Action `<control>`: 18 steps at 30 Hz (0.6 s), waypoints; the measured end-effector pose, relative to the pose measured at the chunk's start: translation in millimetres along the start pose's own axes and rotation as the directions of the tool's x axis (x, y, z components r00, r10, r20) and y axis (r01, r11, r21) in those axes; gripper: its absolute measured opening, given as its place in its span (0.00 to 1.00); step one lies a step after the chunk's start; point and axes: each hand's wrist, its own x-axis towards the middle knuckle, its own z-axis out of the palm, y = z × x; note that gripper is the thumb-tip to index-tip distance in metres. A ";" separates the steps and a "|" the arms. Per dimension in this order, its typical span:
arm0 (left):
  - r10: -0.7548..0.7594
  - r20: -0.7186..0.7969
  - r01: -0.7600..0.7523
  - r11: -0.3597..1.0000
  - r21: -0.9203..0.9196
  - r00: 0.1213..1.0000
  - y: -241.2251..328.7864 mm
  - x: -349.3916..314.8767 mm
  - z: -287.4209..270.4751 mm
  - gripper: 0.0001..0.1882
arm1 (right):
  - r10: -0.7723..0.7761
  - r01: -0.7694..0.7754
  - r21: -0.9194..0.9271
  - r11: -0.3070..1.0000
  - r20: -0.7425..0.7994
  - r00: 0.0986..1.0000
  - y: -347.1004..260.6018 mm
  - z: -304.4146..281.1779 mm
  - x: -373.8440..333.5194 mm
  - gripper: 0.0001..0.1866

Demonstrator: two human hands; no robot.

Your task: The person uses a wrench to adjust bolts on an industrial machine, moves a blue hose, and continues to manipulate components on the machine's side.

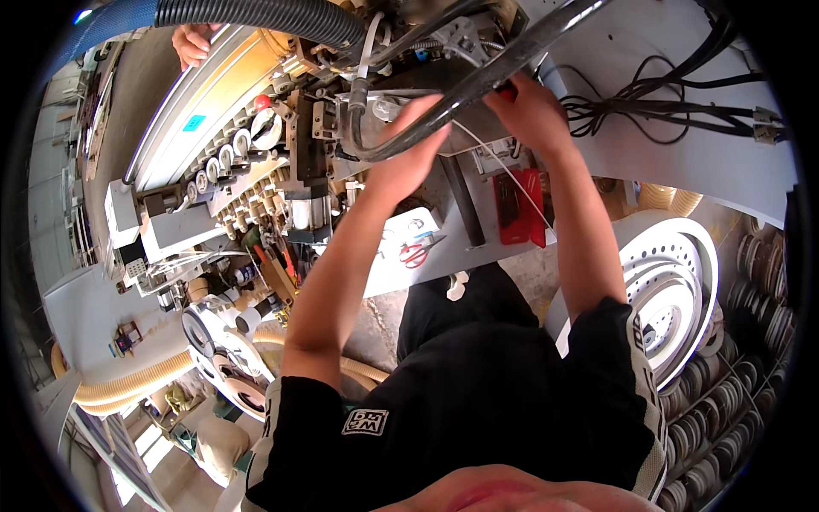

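Note:
Both my arms reach forward into a machine with metal blocks, cables and hoses. My left hand is beside a glossy black hose that crosses in front of it; its fingers are blurred and partly covered. Farther right, my right hand is closed near a metal bracket. A small red-and-black piece shows at its fingers, too little to name. Under my hands, red-handled scissors lie on a white surface, and an open red case of drill bits sits nearby.
Black cables bundle on the grey panel at right. A ribbed hose spans the top left, near another person's hand. A large white perforated wheel stands right, beside racks of discs. Machine spindles line the left.

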 end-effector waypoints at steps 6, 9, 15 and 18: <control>-0.148 -0.183 0.210 0.896 0.392 0.972 -60.7 -65.5 -109.7 0.10 | -0.045 0.038 -0.262 0.964 -0.022 0.999 -0.3 -5.0 47.2 0.33; -0.101 -0.232 0.220 0.792 0.570 0.967 -88.1 -100.5 -145.1 0.08 | -0.106 0.095 -0.314 0.945 -0.021 0.994 11.6 7.6 71.0 0.33; 0.160 -0.143 -0.007 0.692 0.722 0.977 -128.3 -134.0 -166.7 0.06 | -0.197 0.173 -0.392 0.904 -0.022 0.980 18.6 7.5 87.4 0.33; 0.144 -0.173 0.029 0.682 0.731 0.974 -135.2 -134.1 -163.8 0.05 | -0.175 0.184 -0.269 0.945 0.058 0.983 1.9 4.0 84.6 0.31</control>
